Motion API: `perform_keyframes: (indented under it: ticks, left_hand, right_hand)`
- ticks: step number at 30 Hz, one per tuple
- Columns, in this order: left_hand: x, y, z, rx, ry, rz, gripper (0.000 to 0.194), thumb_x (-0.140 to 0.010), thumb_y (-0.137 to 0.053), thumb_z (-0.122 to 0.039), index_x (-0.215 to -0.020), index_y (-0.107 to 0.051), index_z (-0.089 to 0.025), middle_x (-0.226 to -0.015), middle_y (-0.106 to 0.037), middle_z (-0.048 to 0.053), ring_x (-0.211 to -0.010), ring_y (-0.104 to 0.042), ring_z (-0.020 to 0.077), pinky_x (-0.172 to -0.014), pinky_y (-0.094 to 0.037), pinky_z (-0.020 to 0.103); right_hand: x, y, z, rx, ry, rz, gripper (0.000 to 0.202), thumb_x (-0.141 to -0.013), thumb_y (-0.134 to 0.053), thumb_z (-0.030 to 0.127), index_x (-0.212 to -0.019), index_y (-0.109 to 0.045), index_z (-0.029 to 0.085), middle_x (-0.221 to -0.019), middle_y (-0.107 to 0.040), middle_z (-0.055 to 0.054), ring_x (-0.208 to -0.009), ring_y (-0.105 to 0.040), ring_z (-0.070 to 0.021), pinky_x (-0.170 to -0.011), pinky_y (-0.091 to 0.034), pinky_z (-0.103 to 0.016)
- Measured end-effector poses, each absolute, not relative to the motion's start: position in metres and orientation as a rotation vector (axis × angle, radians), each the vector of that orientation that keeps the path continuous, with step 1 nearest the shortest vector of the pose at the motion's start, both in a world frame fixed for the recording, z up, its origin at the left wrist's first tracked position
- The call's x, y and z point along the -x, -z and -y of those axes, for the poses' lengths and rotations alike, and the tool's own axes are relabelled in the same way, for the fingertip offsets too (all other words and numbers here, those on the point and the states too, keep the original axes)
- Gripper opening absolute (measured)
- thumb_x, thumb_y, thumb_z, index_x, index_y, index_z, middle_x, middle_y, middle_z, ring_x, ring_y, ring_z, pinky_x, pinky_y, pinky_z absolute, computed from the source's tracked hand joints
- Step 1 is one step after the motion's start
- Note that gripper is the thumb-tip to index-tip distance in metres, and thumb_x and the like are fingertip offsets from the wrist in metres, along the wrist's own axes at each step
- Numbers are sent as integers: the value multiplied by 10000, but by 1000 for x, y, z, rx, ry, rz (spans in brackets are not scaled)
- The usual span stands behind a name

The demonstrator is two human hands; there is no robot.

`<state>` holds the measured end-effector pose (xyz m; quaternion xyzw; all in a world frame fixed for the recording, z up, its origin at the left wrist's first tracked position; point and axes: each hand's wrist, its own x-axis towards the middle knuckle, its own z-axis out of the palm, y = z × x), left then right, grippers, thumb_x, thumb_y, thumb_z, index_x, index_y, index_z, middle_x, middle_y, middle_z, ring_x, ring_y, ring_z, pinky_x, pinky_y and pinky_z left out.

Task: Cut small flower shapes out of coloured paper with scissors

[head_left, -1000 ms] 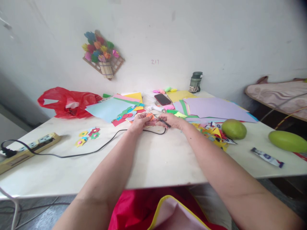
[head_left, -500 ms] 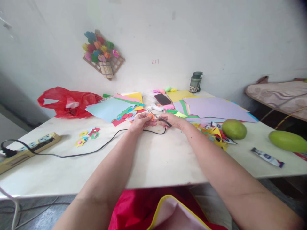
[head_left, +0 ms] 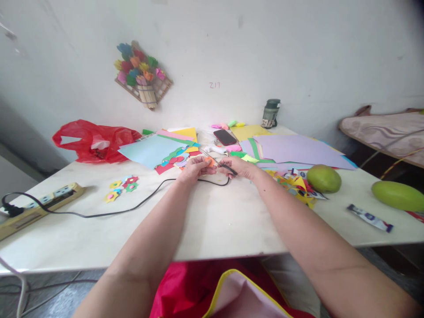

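Observation:
Pinched between the fingers of my left hand (head_left: 196, 170) is a small piece of orange paper (head_left: 211, 162). My right hand (head_left: 242, 168) grips the black handles of a pair of scissors (head_left: 228, 169), whose blades point up and to the left beside the orange paper. Whether the blades touch the paper is too small to tell. Cut paper flowers (head_left: 131, 180) in yellow, red, green and blue lie on the table to the left. Behind my hands are coloured paper scraps (head_left: 175, 160) and a white glue gun (head_left: 214, 149).
A black cord (head_left: 145, 204) runs from the power strip (head_left: 43, 207) towards my hands. Paper sheets (head_left: 298, 150), a phone (head_left: 225, 137) and a bottle (head_left: 270, 113) stand or lie farther back. At right are scraps (head_left: 300, 187), green fruits (head_left: 323, 179) and a tube (head_left: 370, 217). A red bag (head_left: 89, 141) sits back left.
The scissors' blades appear slightly more apart beside the orange paper. Both hands stay in nearly the same place, and the rest of the table looks the same.

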<state>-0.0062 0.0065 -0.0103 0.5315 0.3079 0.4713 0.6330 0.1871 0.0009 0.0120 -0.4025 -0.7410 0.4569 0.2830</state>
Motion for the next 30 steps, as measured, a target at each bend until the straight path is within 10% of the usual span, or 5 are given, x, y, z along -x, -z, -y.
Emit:
perform_keyframes:
  ticks: [30]
  left_hand:
    - [6, 8, -5, -1183, -1133, -721, 269, -612, -762, -280, -713, -562, -131, -677, -664, 19, -567, -644, 131, -634, -538, 276]
  right_hand:
    - [-187, -12, -2, 1124, -1244, 1953, 242, -679, -714, 294, -781, -582, 119, -453, -462, 68, -363, -385, -34, -346, -309, -158]
